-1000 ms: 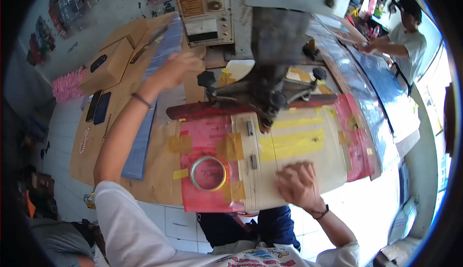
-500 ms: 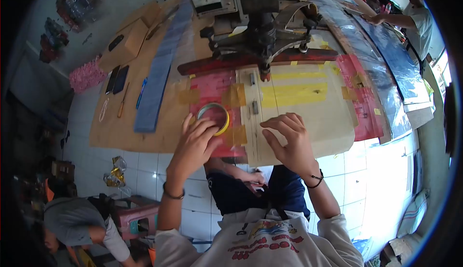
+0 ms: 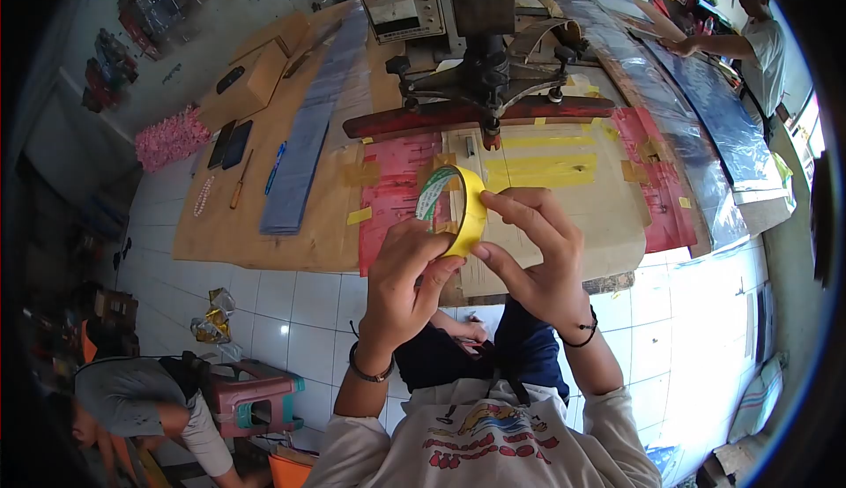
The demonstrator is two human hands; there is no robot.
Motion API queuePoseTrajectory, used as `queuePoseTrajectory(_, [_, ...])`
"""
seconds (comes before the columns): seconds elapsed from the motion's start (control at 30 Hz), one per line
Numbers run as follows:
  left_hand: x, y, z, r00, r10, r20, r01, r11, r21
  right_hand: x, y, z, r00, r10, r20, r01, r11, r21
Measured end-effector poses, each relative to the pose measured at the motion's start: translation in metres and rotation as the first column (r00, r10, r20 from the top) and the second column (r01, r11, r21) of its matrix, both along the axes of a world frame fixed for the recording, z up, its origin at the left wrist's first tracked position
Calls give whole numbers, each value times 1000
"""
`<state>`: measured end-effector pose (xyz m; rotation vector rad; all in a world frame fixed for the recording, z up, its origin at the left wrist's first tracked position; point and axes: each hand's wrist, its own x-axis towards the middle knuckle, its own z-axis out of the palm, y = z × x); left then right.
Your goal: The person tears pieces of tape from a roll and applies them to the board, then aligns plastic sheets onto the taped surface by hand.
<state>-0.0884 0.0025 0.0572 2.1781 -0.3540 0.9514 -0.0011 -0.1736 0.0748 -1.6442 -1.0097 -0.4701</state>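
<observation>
A roll of yellow tape (image 3: 473, 215) stands on edge above the table, its green-and-white printed core facing left. My left hand (image 3: 401, 281) pinches the roll's lower rim between thumb and fingers. On the other side, my right hand (image 3: 542, 245) has its thumb and index finger spread apart, their tips at the roll's outer yellow face. Behind the roll lie a red sheet (image 3: 401, 171) with brown tape patches and a tan board (image 3: 608, 193) with yellow strips. A small metal piece (image 3: 471, 146) sits on the board's left part.
A black press head (image 3: 486, 78) with a red bar (image 3: 388, 125) hangs over the board. Left are a blue strip (image 3: 295, 171), a pen (image 3: 276, 163), an awl (image 3: 240, 179) and phones (image 3: 234, 146). One person (image 3: 150, 400) bends at lower left; another (image 3: 762, 56) works at upper right.
My left hand has raised the tape roll off the red sheet and brought it rightward, turned on edge. My right hand has shifted slightly right, its fingertips now at the roll.
</observation>
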Motion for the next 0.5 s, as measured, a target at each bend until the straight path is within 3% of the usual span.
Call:
queuePoseTrajectory(0.13, [-1, -4, 5, 997, 49, 58, -55, 994, 94, 3, 1, -4, 999, 11, 46, -12, 1000, 21])
queuePoseTrajectory(0.2, [-3, -5, 4, 997, 56, 61, -63, 992, 113, 2, 0, 2, 997, 61, -49, -61, 998, -3])
queuePoseTrajectory(0.5, [-9, -13, -2, 987, 86, -138, -105, 986, -131, -5, 7, -4, 995, 94, -30, -93, 995, 19])
